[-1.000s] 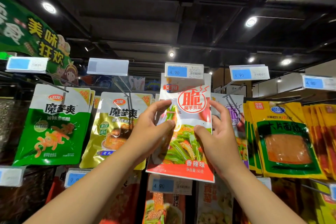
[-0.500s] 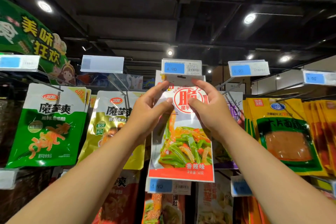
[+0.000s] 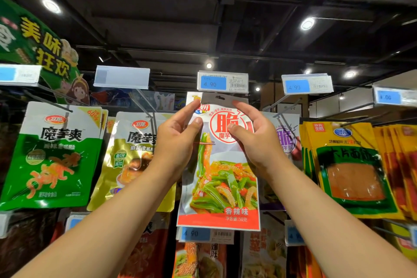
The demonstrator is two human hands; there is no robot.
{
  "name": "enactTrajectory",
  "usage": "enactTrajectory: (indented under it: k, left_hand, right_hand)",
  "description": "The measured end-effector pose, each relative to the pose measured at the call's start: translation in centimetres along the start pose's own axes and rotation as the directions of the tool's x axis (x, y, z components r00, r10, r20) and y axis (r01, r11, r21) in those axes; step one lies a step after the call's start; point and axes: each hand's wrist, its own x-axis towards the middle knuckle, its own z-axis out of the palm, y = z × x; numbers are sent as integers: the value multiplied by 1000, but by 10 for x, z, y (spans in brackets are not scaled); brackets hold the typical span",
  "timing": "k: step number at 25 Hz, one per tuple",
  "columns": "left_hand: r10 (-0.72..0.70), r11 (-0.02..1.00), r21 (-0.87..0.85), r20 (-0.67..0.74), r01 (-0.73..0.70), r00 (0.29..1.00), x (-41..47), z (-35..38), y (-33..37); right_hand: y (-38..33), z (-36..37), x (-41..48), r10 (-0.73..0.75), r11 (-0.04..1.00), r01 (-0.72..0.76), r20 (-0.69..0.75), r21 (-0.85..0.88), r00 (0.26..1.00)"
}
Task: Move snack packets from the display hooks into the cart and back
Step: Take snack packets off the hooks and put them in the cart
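Your left hand (image 3: 178, 142) and right hand (image 3: 255, 140) each pinch an upper side edge of the red-and-white snack packet (image 3: 222, 176), frame centre. Its top edge sits just under the 4.90 price tag (image 3: 222, 82). The gold packet (image 3: 126, 158) crowds its left side and the purple packet (image 3: 285, 140) its right.

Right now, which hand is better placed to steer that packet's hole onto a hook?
Likely the right hand: its fingertip sits nearer the hang hole in the red snack packet than the left hand does.

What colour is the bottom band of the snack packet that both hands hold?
The snack packet has a red bottom band with white characters; head view.
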Motion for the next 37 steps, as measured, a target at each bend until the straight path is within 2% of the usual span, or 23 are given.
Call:
enactTrajectory:
  k: [6,8,12,16,19,21,22,25,29,33,37]
  left_hand:
    - [25,1000,1,-32,-25,999,-1,-2,-8]
    - [22,998,68,-41,-20,999,-1,-5,-17]
    - [13,946,325,-21,-5,1000,5,-15,-35]
    - [-19,811,585,51,-15,999,14,-31,-45]
    - [-30,778,628,41,-2,999,13,-31,-48]
    - [-15,761,649,17,0,1000,10,-33,-51]
    - [-23,739,674,50,-16,998,8,-37,-53]
    - [-133,696,716,194,-48,972,-3,-46,-58]
    - [-278,565,824,143,41,950,-4,-46,-63]
    - [-357,440,898,154,20,921,-9,-50,-65]
    - [-522,323,946,170,9,836,-15,-49,-67]
  right_hand:
    - [8,1,7,16,998,-17,8,63,1000]
    - [16,2,8,10,1000,-11,22,26,1000]
    - [35,-1,17,-36,984,39,17,-177,999]
    - [56,-5,19,-11,939,4,-18,-345,1000]
    - [67,-10,13,-7,861,-33,-77,-507,997]
    - [71,-14,7,13,804,-5,9,-595,1000]
    - [74,-15,3,27,765,26,73,-644,997]
    - [81,-17,-8,81,663,71,166,-745,983]
    - [86,-10,-13,227,529,45,193,-847,955]
    - [90,-4,-20,361,490,18,221,-872,906]
    - [92,1,-13,466,442,-11,220,-897,857]
